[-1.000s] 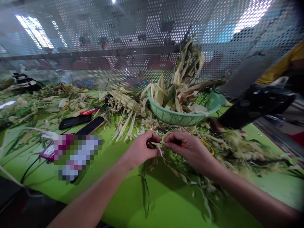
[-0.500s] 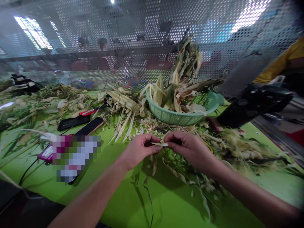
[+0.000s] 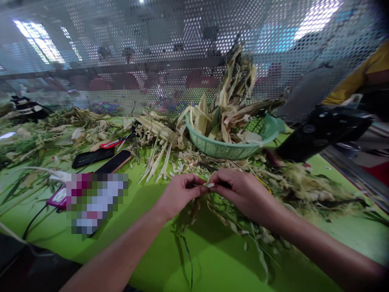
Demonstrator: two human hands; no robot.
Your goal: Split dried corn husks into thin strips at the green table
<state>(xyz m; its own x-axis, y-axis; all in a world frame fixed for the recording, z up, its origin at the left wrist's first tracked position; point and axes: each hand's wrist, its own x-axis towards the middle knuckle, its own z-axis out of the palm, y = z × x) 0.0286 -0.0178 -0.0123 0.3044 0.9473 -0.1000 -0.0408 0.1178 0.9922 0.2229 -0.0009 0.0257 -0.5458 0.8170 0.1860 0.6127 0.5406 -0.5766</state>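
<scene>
My left hand (image 3: 179, 194) and my right hand (image 3: 240, 190) meet over the green table (image 3: 158, 259), fingertips pinched together on a small pale piece of husk (image 3: 209, 185). Thin leaf strips hang from it down to the table. Loose husks and stalks (image 3: 231, 219) lie under and around both hands. A teal plastic basket (image 3: 231, 148) heaped with husks stands just beyond my hands.
Phones (image 3: 114, 162), a dark case (image 3: 92, 157) and red-handled scissors (image 3: 117, 142) lie to the left among husk litter. A black device (image 3: 322, 132) juts in at right. A perforated metal screen (image 3: 152, 61) closes the back. A person's yellow sleeve (image 3: 361, 79) shows at far right.
My hands have stayed together, shifting slightly. The pinched husk piece has turned flatter between the fingertips, and a strip has dropped onto the table below.
</scene>
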